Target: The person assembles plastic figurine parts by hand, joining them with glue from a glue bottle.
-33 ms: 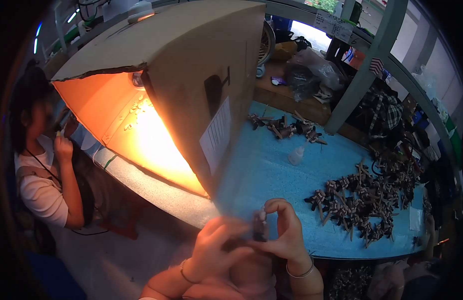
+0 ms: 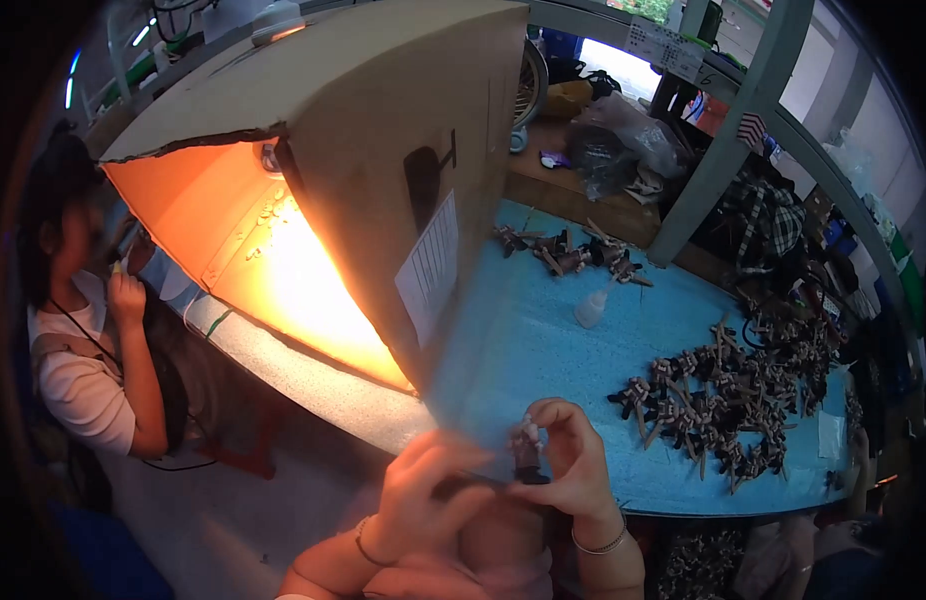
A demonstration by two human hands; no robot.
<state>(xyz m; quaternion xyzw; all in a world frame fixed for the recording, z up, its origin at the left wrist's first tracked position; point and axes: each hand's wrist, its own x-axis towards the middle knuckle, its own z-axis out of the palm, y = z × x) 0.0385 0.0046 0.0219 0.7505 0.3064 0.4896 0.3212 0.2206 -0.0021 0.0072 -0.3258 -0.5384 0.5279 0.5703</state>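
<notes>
My right hand (image 2: 575, 465) pinches a small figurine (image 2: 526, 460) upright between thumb and forefinger. The figurine has a pale upper part, a brown body and a dark base. Close to its left side is my left hand (image 2: 423, 495), its fingers smeared by motion; whether it holds anything does not show. A large heap of similar brown and dark figurines with light sticks (image 2: 718, 400) lies to the right on the blue tabletop (image 2: 553, 370). A smaller group of them (image 2: 573, 255) lies at the far side. Between the two groups stands a small white squeeze bottle (image 2: 590, 309).
A big cardboard box (image 2: 383, 130) with a glowing lamp (image 2: 271, 158) inside stands on the left, small pieces within. Left of it a person (image 2: 93, 350) holds something small. A grey post (image 2: 728, 145) rises at the back right near plastic bags (image 2: 623, 145).
The figurine has turned slightly in my right hand, so more of its pale front shows. My left hand has shifted a little and stays blurred.
</notes>
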